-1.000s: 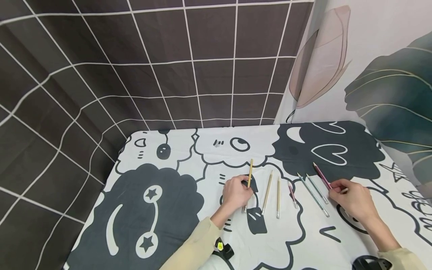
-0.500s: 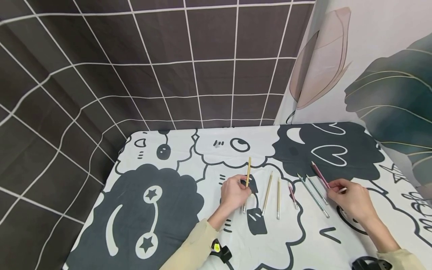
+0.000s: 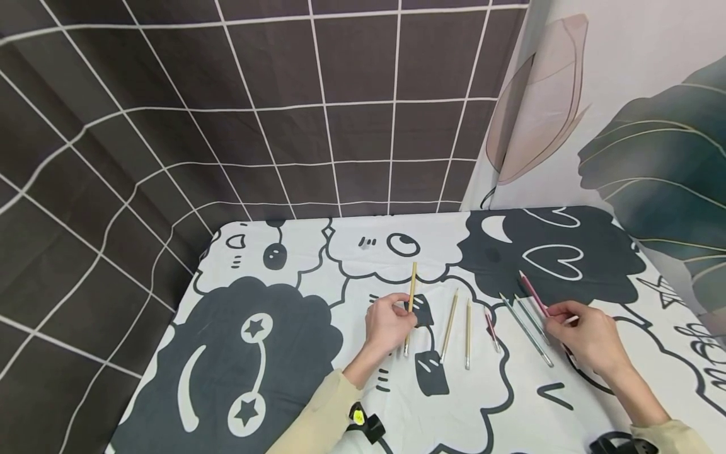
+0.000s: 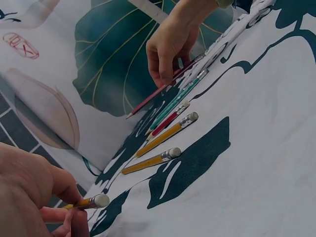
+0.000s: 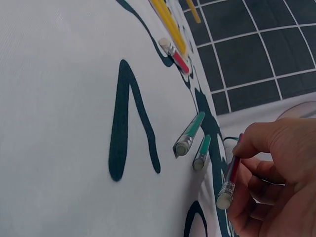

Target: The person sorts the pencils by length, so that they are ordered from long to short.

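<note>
Yellow pencil (image 3: 413,284), white eraser (image 4: 102,200) in silver ferrule (image 4: 92,202): pinched by left grip (image 3: 389,325), closed on shaft, over patterned cloth (image 3: 471,400). Red pencil (image 3: 532,292), same fittings: pinched by right grip (image 3: 587,334) beside two green pencils (image 3: 525,329). Head view: both ends of yellow pencil; left wrist view: eraser end only, plus red seal mark (image 4: 21,45)

Soft, even light brightens the head view, while both wrist views look dimmer, greyer and faintly shadowed.
</note>
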Motion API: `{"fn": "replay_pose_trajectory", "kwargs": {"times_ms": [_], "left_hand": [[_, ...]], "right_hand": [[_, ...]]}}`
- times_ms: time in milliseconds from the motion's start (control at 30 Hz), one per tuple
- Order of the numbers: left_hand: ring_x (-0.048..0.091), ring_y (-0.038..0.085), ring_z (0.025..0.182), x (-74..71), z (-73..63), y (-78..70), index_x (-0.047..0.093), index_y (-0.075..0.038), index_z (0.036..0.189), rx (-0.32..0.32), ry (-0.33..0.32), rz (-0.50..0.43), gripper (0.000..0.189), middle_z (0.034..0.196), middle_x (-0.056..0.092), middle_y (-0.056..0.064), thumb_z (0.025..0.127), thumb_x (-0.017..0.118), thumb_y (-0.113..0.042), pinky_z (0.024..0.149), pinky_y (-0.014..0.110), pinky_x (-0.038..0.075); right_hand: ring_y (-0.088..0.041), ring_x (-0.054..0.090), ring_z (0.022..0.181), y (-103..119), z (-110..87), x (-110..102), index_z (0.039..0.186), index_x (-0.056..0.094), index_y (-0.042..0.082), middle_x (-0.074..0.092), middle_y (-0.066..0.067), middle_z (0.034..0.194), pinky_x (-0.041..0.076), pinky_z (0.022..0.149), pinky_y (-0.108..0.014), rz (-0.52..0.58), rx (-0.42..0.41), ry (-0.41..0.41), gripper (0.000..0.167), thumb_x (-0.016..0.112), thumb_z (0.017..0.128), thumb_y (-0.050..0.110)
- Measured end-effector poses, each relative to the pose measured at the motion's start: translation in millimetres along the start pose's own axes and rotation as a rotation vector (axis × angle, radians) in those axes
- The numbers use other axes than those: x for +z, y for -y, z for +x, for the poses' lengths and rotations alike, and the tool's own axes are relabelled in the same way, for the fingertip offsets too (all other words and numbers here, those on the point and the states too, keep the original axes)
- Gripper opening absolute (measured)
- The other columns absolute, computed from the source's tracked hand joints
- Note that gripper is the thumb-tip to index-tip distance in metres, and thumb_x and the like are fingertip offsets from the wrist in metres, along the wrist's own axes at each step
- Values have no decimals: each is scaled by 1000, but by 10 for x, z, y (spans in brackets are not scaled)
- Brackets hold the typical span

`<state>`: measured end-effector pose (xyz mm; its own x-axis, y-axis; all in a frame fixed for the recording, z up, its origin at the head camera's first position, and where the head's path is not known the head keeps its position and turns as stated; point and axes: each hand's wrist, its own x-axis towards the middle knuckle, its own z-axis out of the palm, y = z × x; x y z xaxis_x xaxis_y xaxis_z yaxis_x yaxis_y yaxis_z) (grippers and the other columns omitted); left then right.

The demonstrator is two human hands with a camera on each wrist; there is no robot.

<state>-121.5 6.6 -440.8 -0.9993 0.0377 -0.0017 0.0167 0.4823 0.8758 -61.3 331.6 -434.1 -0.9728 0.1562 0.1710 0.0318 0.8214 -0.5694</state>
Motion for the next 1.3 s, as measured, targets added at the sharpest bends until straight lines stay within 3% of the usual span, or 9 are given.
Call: {"fn": "replay_pose_trajectory", "kwargs": {"times_ms": [400, 600, 1000, 1300], "left_hand": [[55, 8, 57, -62, -13, 19, 76, -8, 106, 0, -24, -19, 36, 64, 61, -7, 71, 69, 0, 59, 29, 45], [56, 9, 58, -123, -13, 52, 76, -7, 106, 0, -30, -32, 35, 65, 62, -5, 72, 70, 0, 59, 29, 45], [58, 11, 61, -267, -21, 117, 77, -9, 105, -35, -71, -22, 34, 66, 63, -5, 72, 71, -2, 62, 33, 47], [58, 12, 63, -364, -27, 181, 78, -10, 103, -38, -93, 2, 34, 66, 64, -6, 71, 72, -3, 65, 35, 47]], "right_hand": [[-11, 56, 53, 168, 20, 16, 97, 68, -5, 64, -7, 77, 42, 44, -27, 55, 3, 14, 14, 68, 84, 1], [-13, 55, 60, 257, 27, 59, 95, 69, -5, 64, -6, 78, 41, 51, -25, 69, -22, 11, 13, 69, 83, -1], [-9, 51, 60, 474, 49, 175, 92, 71, -4, 64, -5, 76, 42, 51, -22, 165, -82, 18, 12, 67, 82, -5], [-13, 52, 60, 663, 61, 236, 100, 69, -8, 63, -8, 80, 43, 47, -26, 216, -31, 90, 16, 65, 85, -4]]}}
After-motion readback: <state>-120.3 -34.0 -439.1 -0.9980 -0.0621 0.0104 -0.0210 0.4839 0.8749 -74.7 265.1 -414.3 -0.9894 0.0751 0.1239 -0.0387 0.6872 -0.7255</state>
